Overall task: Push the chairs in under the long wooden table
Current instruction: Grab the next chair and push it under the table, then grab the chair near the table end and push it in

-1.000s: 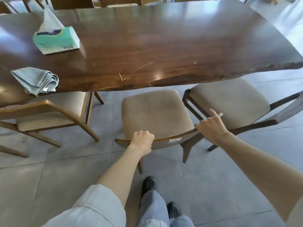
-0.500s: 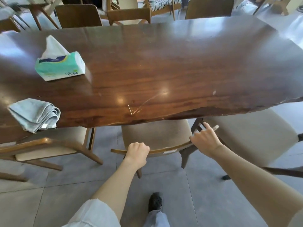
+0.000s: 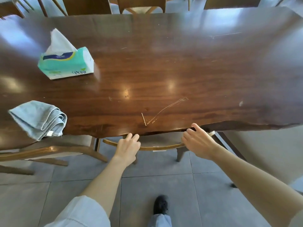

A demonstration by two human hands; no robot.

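Note:
The long dark wooden table (image 3: 180, 71) fills the upper view. The middle chair's seat is almost wholly under it; only its curved wooden backrest (image 3: 159, 147) shows, just off the near edge. My left hand (image 3: 127, 147) lies on the backrest's left part with its fingers stretched forward toward the table edge. My right hand (image 3: 198, 142) covers the backrest's right end, fingers spread and not wrapped around it. A left chair (image 3: 49, 149) is partly under the table. The right chair's beige seat (image 3: 265, 154) sticks out from under the table.
A green tissue box (image 3: 65, 63) and a folded grey cloth (image 3: 39, 118) lie on the table's left part. Other chairs (image 3: 141, 7) stand along the far side. My black shoe (image 3: 161, 204) is on the grey tiled floor behind the middle chair.
The middle chair has slid forward until its seat is under the table. I have stepped closer. Both hands have loosened from closed grips on the backrest to spread fingers.

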